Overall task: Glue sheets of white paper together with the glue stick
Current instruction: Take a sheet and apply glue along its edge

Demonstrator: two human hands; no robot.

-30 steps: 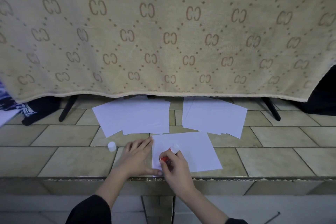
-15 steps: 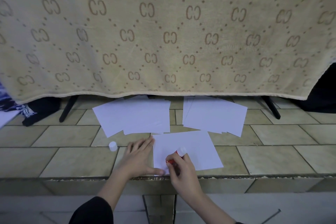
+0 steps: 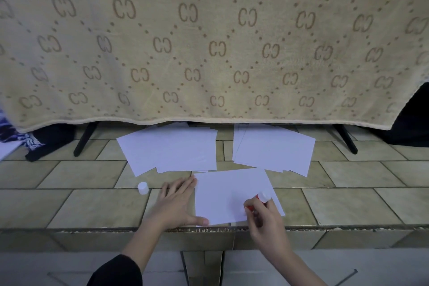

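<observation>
A single white sheet (image 3: 229,193) lies on the tiled ledge near its front edge. My left hand (image 3: 176,204) rests flat at the sheet's left side, thumb pressing its lower left corner. My right hand (image 3: 264,220) grips a red and white glue stick (image 3: 261,198), its lower end down on the sheet near the lower right corner. The glue stick's white cap (image 3: 143,187) stands on the tiles to the left. Behind lie two piles of white sheets, a left pile (image 3: 169,148) and a right pile (image 3: 274,148).
A beige patterned blanket (image 3: 209,42) hangs over a stand just behind the piles, with black legs (image 3: 84,138) at each side. Dark cloth (image 3: 46,139) lies at the far left. The ledge's front edge (image 3: 209,230) drops off right below my hands.
My right hand has slid the glue stick rightwards along the sheet's lower part, from near my left thumb to the lower right corner. My left hand stays put.
</observation>
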